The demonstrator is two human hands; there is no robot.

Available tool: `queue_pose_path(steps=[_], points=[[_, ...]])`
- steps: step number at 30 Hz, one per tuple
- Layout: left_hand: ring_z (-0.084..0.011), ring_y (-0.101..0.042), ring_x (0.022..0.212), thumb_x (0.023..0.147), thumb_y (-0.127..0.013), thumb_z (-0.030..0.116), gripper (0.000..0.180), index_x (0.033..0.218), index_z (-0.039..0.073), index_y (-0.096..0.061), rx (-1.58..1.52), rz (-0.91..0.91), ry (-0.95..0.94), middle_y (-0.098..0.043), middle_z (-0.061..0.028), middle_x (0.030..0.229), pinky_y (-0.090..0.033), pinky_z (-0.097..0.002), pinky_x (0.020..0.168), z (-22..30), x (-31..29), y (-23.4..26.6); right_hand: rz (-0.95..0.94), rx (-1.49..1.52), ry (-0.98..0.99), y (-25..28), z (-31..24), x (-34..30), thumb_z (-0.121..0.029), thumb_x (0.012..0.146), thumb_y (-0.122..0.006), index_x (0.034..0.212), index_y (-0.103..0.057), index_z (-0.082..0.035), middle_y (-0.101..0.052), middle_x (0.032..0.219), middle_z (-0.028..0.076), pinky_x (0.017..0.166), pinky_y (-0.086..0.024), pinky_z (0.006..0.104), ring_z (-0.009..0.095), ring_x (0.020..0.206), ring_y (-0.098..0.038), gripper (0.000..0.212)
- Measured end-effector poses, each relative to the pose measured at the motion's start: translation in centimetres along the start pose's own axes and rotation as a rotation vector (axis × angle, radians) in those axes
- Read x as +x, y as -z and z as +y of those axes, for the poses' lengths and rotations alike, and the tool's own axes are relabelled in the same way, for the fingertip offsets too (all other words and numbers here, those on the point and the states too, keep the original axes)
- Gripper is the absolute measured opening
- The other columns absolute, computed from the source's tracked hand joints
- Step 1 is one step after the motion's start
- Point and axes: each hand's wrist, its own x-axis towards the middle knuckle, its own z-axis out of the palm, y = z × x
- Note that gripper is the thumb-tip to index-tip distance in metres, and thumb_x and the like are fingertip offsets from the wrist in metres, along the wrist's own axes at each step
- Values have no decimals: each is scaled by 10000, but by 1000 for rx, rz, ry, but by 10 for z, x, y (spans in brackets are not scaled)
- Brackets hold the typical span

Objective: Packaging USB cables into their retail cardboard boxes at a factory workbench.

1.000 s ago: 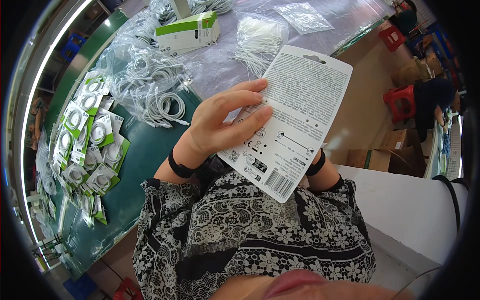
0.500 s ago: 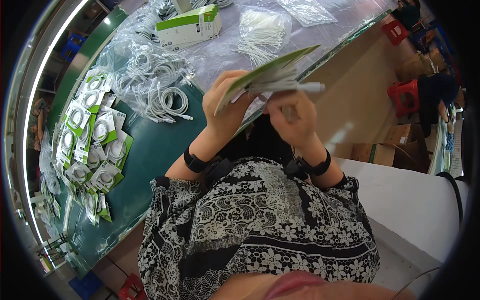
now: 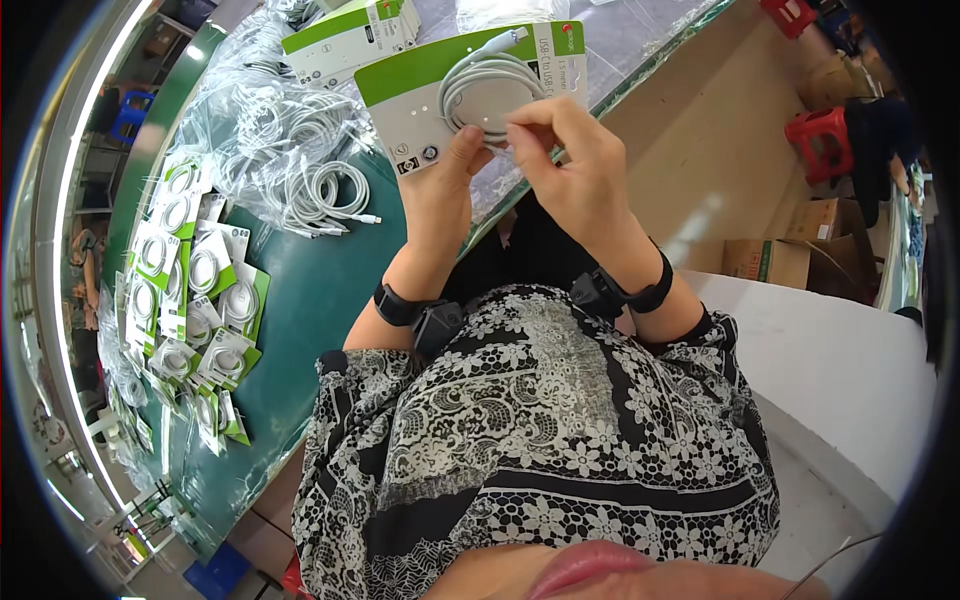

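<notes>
My left hand (image 3: pixel 438 200) grips a green and white backing card (image 3: pixel 403 100) from below, its thumb over the lower edge by the cable. A coiled light-grey cable (image 3: pixel 447 92) lies against the card's printed front, with one plug near the top edge. My right hand (image 3: pixel 583 170) is closed in a pinch at the coil's lower right side. What sits between those fingertips is too small to make out. The card is tilted toward me above the table edge.
Carded cables (image 3: pixel 200 270) lie heaped on the green table (image 3: pixel 290 270) at left. Loose coiled cables (image 3: pixel 325 190) and plastic bags are beyond them. A stack of cards (image 3: pixel 350 45) stands at the back, near white cable ties (image 3: pixel 510 12). Cardboard boxes (image 3: pixel 765 262) and a red stool (image 3: pixel 820 145) are at right.
The card has turned from nearly edge-on to show its front with the coiled cable. My right hand has shifted from beside the plug to a pinch at the coil.
</notes>
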Motion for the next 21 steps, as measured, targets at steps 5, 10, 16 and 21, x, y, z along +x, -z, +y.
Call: queue_pose_path(steps=[5, 10, 16, 21], points=[[-188, -648, 921, 908, -597, 3, 270, 1171, 21, -541, -94, -2, 75, -629, -89, 1064, -573, -320, 768, -9, 2, 7, 24, -403, 243, -3, -1, 1, -24, 808, -645, 920, -579, -35, -551, 777, 109, 568, -501, 353, 282, 640, -587, 130], [-183, -642, 929, 905, -603, 4, 281, 1177, 27, -538, -76, 7, 42, -622, -84, 1075, -572, -313, 760, -4, 0, 2, -151, -519, 210, 4, -4, 1, -34, 800, -645, 915, -569, -37, -542, 823, 108, 596, -507, 377, 292, 688, -610, 138], [-180, -635, 955, 870, -656, 4, 342, 1188, 18, -530, 45, 1, -74, -617, -97, 1099, -574, -323, 787, -2, 1, 2, -129, -495, 215, 2, -6, 3, -40, 806, -644, 889, -587, -31, -550, 806, 108, 600, -515, 374, 298, 685, -617, 101], [-189, -632, 960, 852, -678, -1, 375, 1193, 0, -523, 61, -1, -110, -614, -102, 1109, -571, -332, 812, -4, 0, 4, -104, -483, 191, 0, -5, 3, -45, 811, -646, 879, -599, -30, -564, 797, 112, 594, -518, 378, 303, 686, -621, 84]])
